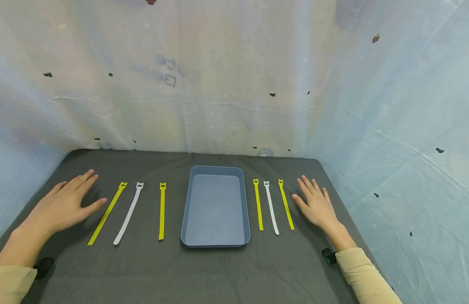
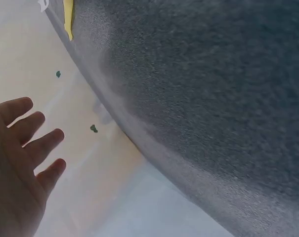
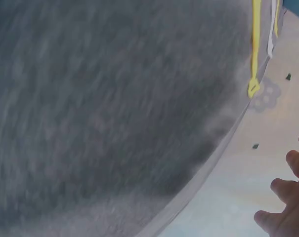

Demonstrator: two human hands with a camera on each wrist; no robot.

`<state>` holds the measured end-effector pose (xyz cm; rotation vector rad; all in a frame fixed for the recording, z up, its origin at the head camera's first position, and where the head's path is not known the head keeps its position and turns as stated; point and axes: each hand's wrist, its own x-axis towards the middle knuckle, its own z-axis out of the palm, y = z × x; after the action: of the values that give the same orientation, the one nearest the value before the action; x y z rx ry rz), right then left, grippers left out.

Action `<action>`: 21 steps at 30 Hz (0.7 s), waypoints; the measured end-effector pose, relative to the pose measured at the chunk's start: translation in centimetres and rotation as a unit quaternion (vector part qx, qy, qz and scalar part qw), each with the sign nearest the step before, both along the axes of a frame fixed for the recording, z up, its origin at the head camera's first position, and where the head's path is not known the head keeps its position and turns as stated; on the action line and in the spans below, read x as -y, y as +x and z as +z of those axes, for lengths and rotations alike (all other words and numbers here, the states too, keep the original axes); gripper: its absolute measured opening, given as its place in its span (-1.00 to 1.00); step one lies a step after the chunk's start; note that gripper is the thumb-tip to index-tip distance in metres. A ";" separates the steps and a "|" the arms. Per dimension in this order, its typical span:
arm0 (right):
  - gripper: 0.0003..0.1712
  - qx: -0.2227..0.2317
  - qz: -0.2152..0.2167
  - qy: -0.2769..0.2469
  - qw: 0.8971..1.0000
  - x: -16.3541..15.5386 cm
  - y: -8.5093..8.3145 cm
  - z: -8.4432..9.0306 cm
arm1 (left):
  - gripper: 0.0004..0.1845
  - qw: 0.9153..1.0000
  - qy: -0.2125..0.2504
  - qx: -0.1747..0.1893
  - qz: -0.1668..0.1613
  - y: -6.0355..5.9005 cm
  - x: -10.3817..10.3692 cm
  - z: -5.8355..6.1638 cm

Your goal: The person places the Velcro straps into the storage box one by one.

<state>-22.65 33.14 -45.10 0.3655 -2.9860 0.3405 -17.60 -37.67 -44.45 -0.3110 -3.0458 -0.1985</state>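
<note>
While your left hand (image 1: 65,204) and right hand (image 1: 317,205) lay flat and open on the bench (image 1: 219,270), three straps lay either side of the grey tray (image 1: 216,207), the nearest yellow strap (image 1: 107,213) just beside your left thumb.

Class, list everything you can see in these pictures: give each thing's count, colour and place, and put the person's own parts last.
Tray: one, grey-blue, empty, middle of the table.
Yellow straps left of the tray: two, the outer nearest the left hand, the inner beside the tray.
White strap left of the tray: one, between those two yellow ones.
Yellow straps right of the tray: two, one beside the tray, one nearest the right hand.
White strap right of the tray: one, between them.
Table: one, dark grey cloth top.
Sheeting: pale, translucent, behind and at both sides.
Left hand: flat on the table, fingers straight, holding nothing.
Right hand: flat on the table, fingers spread, holding nothing.
Sleeves: two, cream.
</note>
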 end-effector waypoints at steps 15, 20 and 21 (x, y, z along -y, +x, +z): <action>-0.16 -0.012 0.059 -0.022 0.998 4.7 1.5 0.0 | -0.03 0.999 0.004 -0.013 -0.030 -2.2 -0.7 0.1; -0.16 -0.012 0.087 -0.020 0.996 6.0 1.9 -0.5 | -0.06 0.999 0.011 -0.007 -0.037 -2.9 -0.9 0.1; -0.15 -0.014 0.094 -0.019 0.995 6.3 2.0 -0.6 | -0.07 0.999 0.012 -0.003 -0.037 -3.1 -1.0 0.1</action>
<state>-20.69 26.87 -45.65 0.6435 -2.9190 0.4067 -20.68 -36.68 -44.35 -0.4235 -3.0257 -0.2378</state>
